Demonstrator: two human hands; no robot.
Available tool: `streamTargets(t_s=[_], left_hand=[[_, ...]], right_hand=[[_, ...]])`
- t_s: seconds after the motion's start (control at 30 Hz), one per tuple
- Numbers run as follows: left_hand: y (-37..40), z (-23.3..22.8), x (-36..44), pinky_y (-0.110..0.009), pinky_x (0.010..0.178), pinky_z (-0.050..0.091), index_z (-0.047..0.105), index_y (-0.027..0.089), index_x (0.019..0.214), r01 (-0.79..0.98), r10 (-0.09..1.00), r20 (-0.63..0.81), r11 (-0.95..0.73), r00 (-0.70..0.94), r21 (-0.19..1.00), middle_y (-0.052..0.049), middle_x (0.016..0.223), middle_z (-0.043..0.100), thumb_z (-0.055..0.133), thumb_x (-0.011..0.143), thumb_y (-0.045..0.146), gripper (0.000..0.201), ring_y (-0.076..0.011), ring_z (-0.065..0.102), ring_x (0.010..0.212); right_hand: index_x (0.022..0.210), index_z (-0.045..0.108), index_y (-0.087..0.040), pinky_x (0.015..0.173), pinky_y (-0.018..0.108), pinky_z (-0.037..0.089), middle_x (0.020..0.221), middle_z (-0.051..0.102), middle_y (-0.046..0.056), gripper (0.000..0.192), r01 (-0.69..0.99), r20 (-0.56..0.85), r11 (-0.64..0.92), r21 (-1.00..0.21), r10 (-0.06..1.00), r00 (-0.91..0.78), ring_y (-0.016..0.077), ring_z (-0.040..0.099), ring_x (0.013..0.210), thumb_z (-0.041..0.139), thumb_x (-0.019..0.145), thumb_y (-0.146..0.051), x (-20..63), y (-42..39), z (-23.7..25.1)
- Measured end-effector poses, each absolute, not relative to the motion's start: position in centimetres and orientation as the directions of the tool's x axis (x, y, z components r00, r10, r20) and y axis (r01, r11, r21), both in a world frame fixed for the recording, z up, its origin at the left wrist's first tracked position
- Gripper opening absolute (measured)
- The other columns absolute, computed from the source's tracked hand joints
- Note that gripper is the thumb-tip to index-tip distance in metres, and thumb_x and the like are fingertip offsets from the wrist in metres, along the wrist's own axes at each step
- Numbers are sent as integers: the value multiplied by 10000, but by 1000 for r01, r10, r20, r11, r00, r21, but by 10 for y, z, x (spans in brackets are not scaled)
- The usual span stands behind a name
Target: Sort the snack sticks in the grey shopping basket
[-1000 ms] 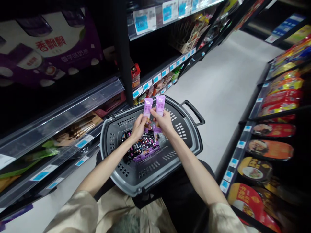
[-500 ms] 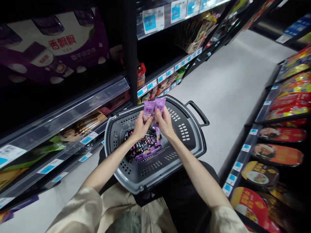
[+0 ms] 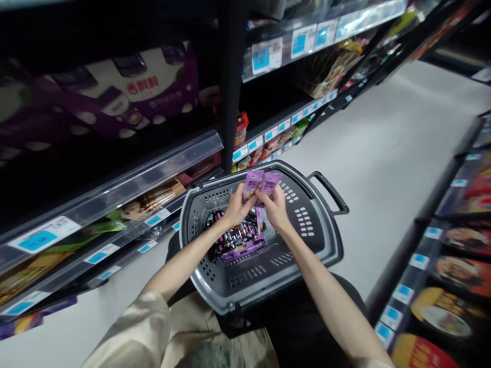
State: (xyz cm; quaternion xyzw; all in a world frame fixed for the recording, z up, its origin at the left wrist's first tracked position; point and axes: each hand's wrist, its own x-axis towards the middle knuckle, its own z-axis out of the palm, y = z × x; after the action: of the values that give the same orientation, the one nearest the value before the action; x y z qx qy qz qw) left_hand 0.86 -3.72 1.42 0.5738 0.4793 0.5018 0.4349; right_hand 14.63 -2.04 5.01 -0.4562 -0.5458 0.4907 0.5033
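My left hand [image 3: 238, 207] is closed on a small purple sachet [image 3: 253, 182] with printing on it. A second, similar purple sachet [image 3: 271, 182] is pinched in my right hand [image 3: 276, 207], close beside the first. Both hands are over a grey plastic shopping basket [image 3: 245, 291] with slotted walls. At the bottom of the basket, below my hands, lies a heap of small dark shiny packets [image 3: 233, 232] edged with purple ones. Part of the heap is hidden by my left hand and wrist.
Shelves with price tags [image 3: 267, 55] run along the left, holding a large purple-and-white carton [image 3: 141, 89]. On the right, packaged food bowls [image 3: 445, 317] stand on a low shelf. The basket's black handle [image 3: 333, 194] juts out to the right, over the grey aisle floor [image 3: 402, 133].
The view has swung, so basket, hands and shelves appear farther right and slightly lower. The two sachets' tops fan apart a little, with my hands closer together below them.
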Motion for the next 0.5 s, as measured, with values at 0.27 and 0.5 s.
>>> streamTargets(t_s=[0.27, 0.5], left_hand=[[-27, -8, 12, -368, 897, 537, 540, 186, 1202, 237, 984, 167, -179, 68, 955, -81, 1091, 690, 800, 724, 278, 552, -254, 682, 992], [-25, -9, 9, -489, 1024, 524, 510, 250, 1371, 283, 996, 52, -72, 77, 956, -103, 1252, 662, 928, 522, 398, 958, -336, 667, 1132]], right_hand=[[960, 679, -203, 793, 456, 584, 897, 751, 91, 441, 239, 137, 135, -962, 991, -9, 303, 714, 819, 816, 665, -502, 145, -11, 39], [724, 751, -300, 814, 574, 600, 777, 775, 125, 314, 298, -9, -16, -954, 1000, 25, 451, 754, 861, 794, 600, -586, 147, -6, 30]])
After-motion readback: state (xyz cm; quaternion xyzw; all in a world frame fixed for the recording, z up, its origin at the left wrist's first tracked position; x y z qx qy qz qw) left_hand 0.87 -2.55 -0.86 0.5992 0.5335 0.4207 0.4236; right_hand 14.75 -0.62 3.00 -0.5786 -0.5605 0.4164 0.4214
